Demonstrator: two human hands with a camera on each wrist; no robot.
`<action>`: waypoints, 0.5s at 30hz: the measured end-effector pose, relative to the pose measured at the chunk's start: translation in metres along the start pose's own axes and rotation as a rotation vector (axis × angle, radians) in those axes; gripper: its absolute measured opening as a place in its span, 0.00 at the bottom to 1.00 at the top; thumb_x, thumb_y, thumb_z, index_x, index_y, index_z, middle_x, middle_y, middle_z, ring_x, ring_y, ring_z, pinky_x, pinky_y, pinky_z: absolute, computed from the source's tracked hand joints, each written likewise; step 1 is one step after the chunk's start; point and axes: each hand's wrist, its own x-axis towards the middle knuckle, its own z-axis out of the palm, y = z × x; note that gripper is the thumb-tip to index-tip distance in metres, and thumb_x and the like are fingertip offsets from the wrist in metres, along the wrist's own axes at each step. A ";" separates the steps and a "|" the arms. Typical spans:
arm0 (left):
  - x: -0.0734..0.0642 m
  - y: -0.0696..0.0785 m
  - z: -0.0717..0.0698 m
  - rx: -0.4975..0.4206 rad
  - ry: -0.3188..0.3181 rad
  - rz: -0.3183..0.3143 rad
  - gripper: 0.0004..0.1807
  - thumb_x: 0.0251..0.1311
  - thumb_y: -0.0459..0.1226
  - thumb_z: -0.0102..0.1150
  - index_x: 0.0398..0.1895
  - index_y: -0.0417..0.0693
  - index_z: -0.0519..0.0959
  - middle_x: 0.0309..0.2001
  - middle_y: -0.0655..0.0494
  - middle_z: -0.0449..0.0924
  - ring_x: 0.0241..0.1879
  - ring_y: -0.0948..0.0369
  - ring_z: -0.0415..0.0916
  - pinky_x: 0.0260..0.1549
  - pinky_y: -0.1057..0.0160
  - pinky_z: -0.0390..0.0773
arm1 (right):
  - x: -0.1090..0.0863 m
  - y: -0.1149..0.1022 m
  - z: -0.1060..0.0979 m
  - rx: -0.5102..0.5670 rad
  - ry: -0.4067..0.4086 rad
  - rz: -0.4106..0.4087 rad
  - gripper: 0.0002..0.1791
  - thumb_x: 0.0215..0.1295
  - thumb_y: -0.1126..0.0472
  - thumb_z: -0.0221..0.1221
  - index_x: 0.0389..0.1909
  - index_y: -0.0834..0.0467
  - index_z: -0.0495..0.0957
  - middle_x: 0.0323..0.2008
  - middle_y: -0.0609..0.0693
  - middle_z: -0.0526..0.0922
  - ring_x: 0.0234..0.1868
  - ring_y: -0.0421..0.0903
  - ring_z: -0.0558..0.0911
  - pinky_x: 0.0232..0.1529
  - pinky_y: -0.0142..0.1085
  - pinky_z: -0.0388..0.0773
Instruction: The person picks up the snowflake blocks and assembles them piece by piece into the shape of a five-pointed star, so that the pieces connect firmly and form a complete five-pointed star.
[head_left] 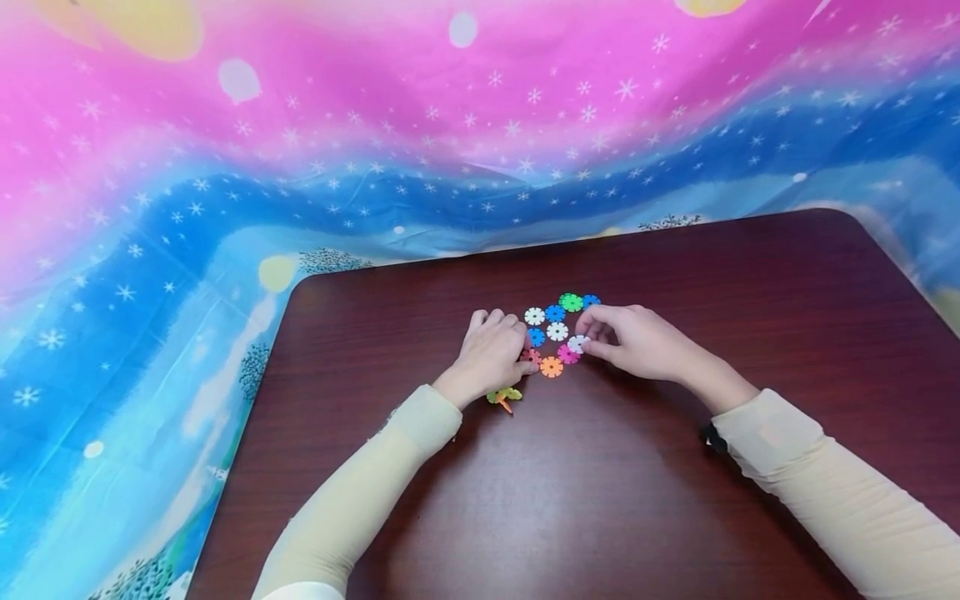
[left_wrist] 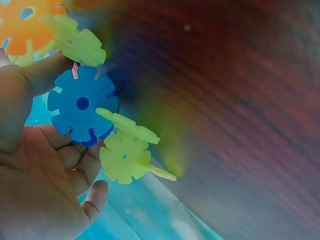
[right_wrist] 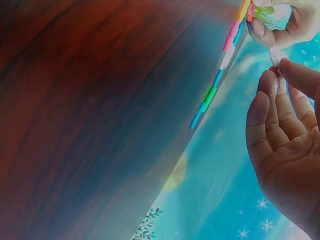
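Observation:
Slotted plastic discs join into a flat, multicoloured chain on the table. My left hand (head_left: pixel 491 350) is at its left end, with thumb and fingertips pinching a red disc (head_left: pixel 531 358) beside an orange disc (head_left: pixel 551 367). In the left wrist view a blue disc (left_wrist: pixel 82 95) and yellow-green discs (left_wrist: pixel 125 157) stand in front of that hand's fingers. My right hand (head_left: pixel 645 342) pinches a white disc (right_wrist: pixel 276 55) between thumb and fingertips, right at the pink disc (head_left: pixel 567 355). Another white disc (head_left: pixel 557 332) lies in the middle of the chain.
A green disc (head_left: pixel 571 302) and a blue one (head_left: pixel 591 301) form the chain's far end. Yellow-green pieces (head_left: pixel 504 396) with an orange disc stand below my left wrist. The dark wooden table (head_left: pixel 600 500) has rounded corners; a printed pink and blue cloth (head_left: pixel 450 125) hangs behind it.

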 end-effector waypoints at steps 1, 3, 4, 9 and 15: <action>0.000 0.000 0.000 -0.006 -0.001 -0.001 0.20 0.61 0.60 0.69 0.40 0.57 0.83 0.38 0.64 0.76 0.46 0.59 0.68 0.57 0.53 0.61 | 0.000 0.000 0.000 0.000 -0.001 0.000 0.12 0.66 0.61 0.71 0.48 0.52 0.82 0.36 0.43 0.84 0.40 0.43 0.82 0.43 0.43 0.83; 0.000 0.001 -0.001 -0.018 -0.004 0.000 0.20 0.61 0.60 0.69 0.41 0.56 0.83 0.38 0.64 0.78 0.45 0.60 0.68 0.57 0.53 0.60 | 0.000 0.000 0.000 0.002 -0.001 -0.001 0.13 0.66 0.61 0.71 0.49 0.53 0.82 0.36 0.43 0.84 0.40 0.43 0.82 0.43 0.43 0.83; 0.000 0.002 -0.001 -0.027 -0.003 0.001 0.20 0.61 0.59 0.70 0.41 0.56 0.82 0.38 0.64 0.79 0.45 0.60 0.68 0.57 0.53 0.60 | -0.001 0.001 0.000 0.003 -0.001 -0.001 0.13 0.66 0.61 0.71 0.49 0.53 0.82 0.36 0.43 0.84 0.40 0.43 0.82 0.43 0.43 0.83; 0.000 0.005 -0.002 -0.093 0.011 0.020 0.19 0.61 0.54 0.72 0.46 0.56 0.80 0.36 0.66 0.82 0.42 0.61 0.67 0.53 0.54 0.60 | -0.001 0.001 0.000 0.007 -0.003 -0.001 0.13 0.66 0.61 0.71 0.49 0.53 0.82 0.37 0.44 0.84 0.40 0.43 0.82 0.44 0.43 0.83; -0.004 0.003 -0.004 -0.262 0.084 0.014 0.15 0.63 0.47 0.73 0.46 0.56 0.79 0.32 0.67 0.80 0.40 0.63 0.70 0.49 0.56 0.64 | -0.002 -0.001 0.001 0.019 0.004 -0.009 0.12 0.66 0.62 0.71 0.48 0.53 0.82 0.37 0.44 0.84 0.40 0.43 0.82 0.44 0.44 0.84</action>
